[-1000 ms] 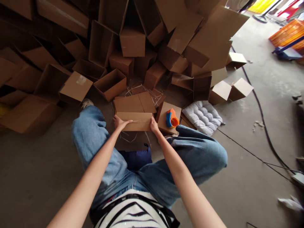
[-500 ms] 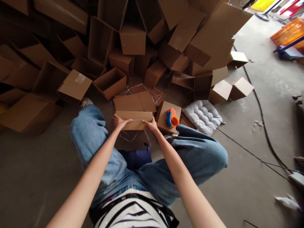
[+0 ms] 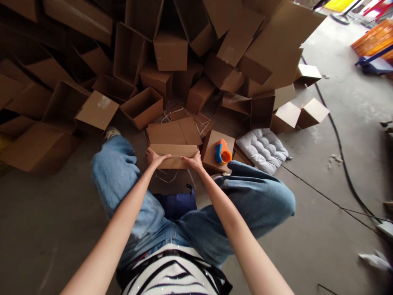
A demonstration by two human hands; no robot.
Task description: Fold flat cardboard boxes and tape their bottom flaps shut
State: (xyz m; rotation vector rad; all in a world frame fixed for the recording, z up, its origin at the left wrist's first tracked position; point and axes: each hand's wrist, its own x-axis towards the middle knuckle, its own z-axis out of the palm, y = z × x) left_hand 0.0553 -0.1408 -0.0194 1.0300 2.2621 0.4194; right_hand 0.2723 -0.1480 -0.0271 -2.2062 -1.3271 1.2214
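Observation:
Both my hands are on a flattened-looking cardboard box (image 3: 174, 156) lying on the concrete floor between my knees. My left hand (image 3: 156, 158) grips its left end, fingers reaching over the top edge. My right hand (image 3: 193, 161) holds the right end, its fingers pointing inward along the same edge. Just beyond the box lie open cardboard flaps (image 3: 173, 132). To the right, an orange and blue tape dispenser (image 3: 222, 152) rests on another cardboard box (image 3: 211, 152), out of reach of neither hand's fingers touching it.
A large heap of cardboard boxes (image 3: 168, 53) rises ahead. A grey quilted cushion (image 3: 262, 150) lies to the right, a navy bag (image 3: 175, 205) sits by my legs, and black cables (image 3: 339, 151) cross the floor. An orange crate (image 3: 375, 39) stands far right.
My right hand has slid left along the box and flattened onto its top edge. The view has shifted slightly; the box and left hand stay nearly still.

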